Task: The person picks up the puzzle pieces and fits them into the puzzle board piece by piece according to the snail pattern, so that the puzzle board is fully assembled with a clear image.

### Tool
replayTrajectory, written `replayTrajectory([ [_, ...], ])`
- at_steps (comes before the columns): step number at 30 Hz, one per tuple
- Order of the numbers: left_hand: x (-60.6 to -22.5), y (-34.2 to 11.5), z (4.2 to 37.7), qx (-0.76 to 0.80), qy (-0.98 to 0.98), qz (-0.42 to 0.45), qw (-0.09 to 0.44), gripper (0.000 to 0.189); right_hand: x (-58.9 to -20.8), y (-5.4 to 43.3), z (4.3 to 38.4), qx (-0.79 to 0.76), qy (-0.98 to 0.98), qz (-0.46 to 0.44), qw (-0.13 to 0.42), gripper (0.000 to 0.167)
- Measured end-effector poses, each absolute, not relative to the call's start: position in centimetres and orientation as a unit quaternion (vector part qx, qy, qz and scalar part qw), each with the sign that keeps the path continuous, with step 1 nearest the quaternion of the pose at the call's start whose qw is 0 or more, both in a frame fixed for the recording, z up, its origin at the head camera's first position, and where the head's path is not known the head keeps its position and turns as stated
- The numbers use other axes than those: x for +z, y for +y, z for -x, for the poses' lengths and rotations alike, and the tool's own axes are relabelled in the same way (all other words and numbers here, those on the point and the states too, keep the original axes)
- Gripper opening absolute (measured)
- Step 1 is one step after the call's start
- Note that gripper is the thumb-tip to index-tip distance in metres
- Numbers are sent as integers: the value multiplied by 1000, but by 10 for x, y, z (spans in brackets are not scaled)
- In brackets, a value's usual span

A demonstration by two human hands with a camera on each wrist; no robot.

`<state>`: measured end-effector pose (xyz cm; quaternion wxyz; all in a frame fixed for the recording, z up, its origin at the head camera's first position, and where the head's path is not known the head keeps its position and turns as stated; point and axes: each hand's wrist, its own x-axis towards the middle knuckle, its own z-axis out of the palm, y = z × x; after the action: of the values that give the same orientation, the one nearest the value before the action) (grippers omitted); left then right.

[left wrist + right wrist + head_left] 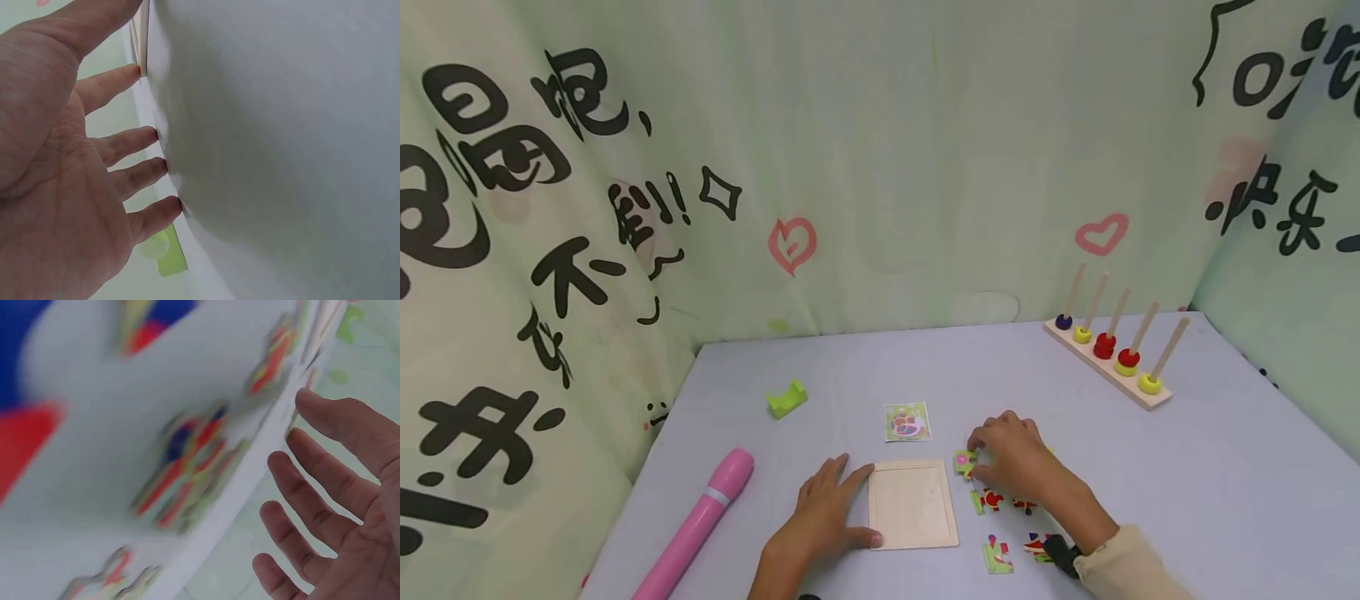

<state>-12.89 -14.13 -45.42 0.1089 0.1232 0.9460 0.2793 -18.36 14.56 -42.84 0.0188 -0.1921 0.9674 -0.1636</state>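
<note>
My left hand (pixel 823 517) spreads at the left side of a square wooden puzzle tray (pixel 914 506), its thumb and forefinger touching the frame. In the left wrist view its fingers (pixel 142 175) are nearly straight, tips at the tabletop. To the right of the tray, my right hand (pixel 1017 458) pinches a green puzzle piece with a pink flower (pixel 964 462) between thumb and forefinger. Its other fingers (pixel 300 506) are loosely bent. Close by lie more puzzle pieces (pixel 998 556), red and green, some partly hidden under the right hand and wrist.
Behind the tray lies a small picture card (pixel 907 422). A green block (pixel 787 400) is at back left, and a long pink tube (pixel 700 525) lies on the left. At back right stands a peg board with coloured beads (pixel 1108 362). Printed curtains surround the table.
</note>
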Motion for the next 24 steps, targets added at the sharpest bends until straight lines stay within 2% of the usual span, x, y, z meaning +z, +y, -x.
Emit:
replayTrajectory([
  [16, -450, -143, 131, 259, 953, -111, 110, 88, -424, 69, 184, -193, 932, 306, 27, 21],
  [24, -451, -139, 130, 263, 951, -115, 116, 87, -433, 56, 182, -189, 934, 303, 32, 22],
])
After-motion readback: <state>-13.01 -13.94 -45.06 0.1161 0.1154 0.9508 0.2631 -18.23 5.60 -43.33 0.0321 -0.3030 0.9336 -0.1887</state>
